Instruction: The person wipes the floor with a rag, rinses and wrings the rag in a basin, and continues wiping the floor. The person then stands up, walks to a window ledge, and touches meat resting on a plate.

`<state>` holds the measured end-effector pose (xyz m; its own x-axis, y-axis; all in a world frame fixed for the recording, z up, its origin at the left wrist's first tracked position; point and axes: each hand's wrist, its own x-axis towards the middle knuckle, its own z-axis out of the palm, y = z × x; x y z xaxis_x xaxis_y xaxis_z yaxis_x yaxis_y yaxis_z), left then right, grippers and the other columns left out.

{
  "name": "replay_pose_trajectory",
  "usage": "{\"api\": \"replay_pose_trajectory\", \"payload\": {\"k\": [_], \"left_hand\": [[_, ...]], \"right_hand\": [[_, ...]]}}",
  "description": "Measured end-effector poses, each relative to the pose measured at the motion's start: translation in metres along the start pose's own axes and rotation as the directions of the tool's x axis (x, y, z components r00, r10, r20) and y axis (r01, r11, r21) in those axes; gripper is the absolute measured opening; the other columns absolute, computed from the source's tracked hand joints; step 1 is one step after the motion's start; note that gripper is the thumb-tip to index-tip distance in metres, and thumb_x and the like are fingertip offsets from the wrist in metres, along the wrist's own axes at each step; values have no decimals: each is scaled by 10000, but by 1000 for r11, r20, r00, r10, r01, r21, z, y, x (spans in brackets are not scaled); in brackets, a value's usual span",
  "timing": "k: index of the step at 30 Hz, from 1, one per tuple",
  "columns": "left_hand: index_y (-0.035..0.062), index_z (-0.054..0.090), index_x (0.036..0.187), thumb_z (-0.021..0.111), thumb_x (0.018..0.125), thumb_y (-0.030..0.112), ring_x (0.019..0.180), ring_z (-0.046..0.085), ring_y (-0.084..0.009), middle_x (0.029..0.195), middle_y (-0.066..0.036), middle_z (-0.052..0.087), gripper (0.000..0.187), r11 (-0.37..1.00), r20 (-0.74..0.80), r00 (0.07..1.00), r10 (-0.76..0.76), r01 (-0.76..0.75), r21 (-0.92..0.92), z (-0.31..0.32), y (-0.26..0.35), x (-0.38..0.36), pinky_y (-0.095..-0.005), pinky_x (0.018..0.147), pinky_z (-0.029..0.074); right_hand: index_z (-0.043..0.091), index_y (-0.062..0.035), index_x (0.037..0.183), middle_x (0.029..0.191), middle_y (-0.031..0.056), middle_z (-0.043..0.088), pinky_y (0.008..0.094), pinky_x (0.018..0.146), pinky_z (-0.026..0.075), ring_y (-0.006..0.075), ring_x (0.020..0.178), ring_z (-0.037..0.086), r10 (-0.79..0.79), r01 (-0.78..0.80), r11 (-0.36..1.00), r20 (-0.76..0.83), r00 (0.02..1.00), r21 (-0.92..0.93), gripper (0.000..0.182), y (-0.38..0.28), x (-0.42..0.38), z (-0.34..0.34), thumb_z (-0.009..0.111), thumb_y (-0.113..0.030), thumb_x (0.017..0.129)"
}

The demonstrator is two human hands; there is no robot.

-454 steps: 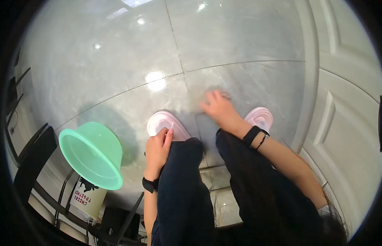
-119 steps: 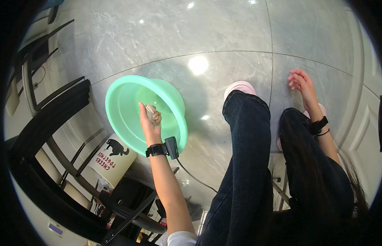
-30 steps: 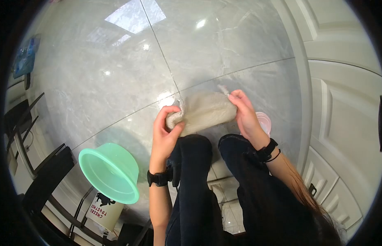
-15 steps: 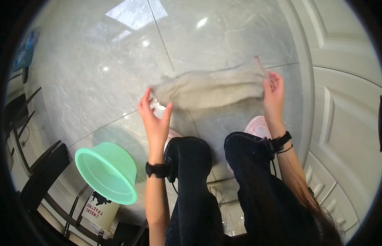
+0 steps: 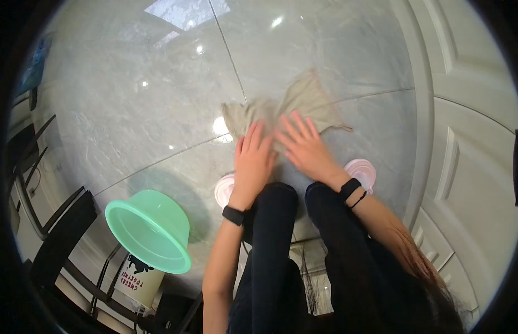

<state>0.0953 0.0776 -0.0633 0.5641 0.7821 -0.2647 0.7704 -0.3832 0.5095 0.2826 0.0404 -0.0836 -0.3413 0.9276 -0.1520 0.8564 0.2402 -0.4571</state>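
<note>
A beige cloth lies on the grey tiled floor, bunched in the middle with its two ends fanned out. My left hand rests palm down at its near edge, fingers stretched out over the left part. Beside it, my right hand has its fingers spread on the middle of the cloth, slightly blurred. The two hands are close together, and neither grips the fabric visibly. The cloth's right end has a thin reddish edge.
A mint green basin stands at the lower left, beside a white bin with printed lettering and a black chair. White panelled cabinet doors run along the right. Pink shoes are by my knees.
The cloth was stretched out wide; now it is bunched in the middle. Both hands moved inward from its ends, and my right hand let go of the right end.
</note>
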Motion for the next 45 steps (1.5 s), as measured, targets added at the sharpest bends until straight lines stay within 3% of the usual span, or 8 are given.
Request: {"api": "replay_pose_trajectory", "payload": {"k": [4,13,16,25,34,39,42,45], "left_hand": [[75,564,1234,664,853,172,1416,328,-309,1444,-154,444,406,999,119,993,8,-12,33,-6,-5,-25,-483,1123,289],[49,429,1394,641,864,159,1444,278,-311,1548,-168,312,581,998,-96,995,28,-34,-59,2,2,37,-491,1162,218],[33,425,1395,630,869,143,1449,268,-315,1547,-171,313,575,996,-110,993,-28,18,-87,8,3,38,-486,1165,217],[11,397,1411,644,865,136,1452,261,-326,1541,-197,315,612,994,98,994,-40,50,-99,-16,-11,-20,-469,1169,218],[77,371,1458,715,803,206,1457,255,-300,1551,-165,306,752,983,59,982,180,-182,29,6,25,51,-486,1171,213],[61,392,1431,695,793,144,1438,290,-306,1522,-154,352,711,964,11,973,230,-226,-143,25,38,44,-497,1156,250],[24,418,1386,639,802,87,1414,328,-325,1488,-170,390,627,975,-145,986,79,-107,-195,19,10,44,-505,1150,261],[-6,475,1275,572,799,39,1313,443,-338,1370,-182,498,487,976,-302,950,-83,17,-216,1,-23,31,-483,1120,299]], "right_hand": [[479,-44,1364,1486,114,402,475,1164,231,286,1421,309,-173,156,979,123,977,132,558,-11,-14,-12,627,-229,859],[369,-14,1461,1553,168,299,484,1174,195,315,1461,229,196,-190,978,-64,979,91,608,46,17,-26,554,-163,901],[407,-9,1434,1541,157,325,493,1171,199,313,1452,247,76,-78,995,-45,996,-63,588,31,30,-10,571,-176,894],[519,-26,1345,1501,122,398,471,1131,287,285,1427,305,-193,192,981,32,981,40,528,2,21,0,602,-230,865],[382,-139,1488,1572,179,254,538,1154,192,364,1453,221,331,-339,941,-195,924,-12,573,82,4,-25,532,-270,950],[386,-182,1493,1600,185,181,609,1140,150,416,1462,153,512,-533,846,-255,820,-15,552,74,-7,-18,521,-277,966],[401,-161,1482,1590,185,212,628,1130,161,419,1461,162,396,-424,904,-255,882,-62,574,48,27,-3,549,-280,941],[476,-127,1406,1545,143,332,579,1134,222,358,1448,248,45,-51,997,-107,993,-60,547,6,45,10,569,-206,873]]}}
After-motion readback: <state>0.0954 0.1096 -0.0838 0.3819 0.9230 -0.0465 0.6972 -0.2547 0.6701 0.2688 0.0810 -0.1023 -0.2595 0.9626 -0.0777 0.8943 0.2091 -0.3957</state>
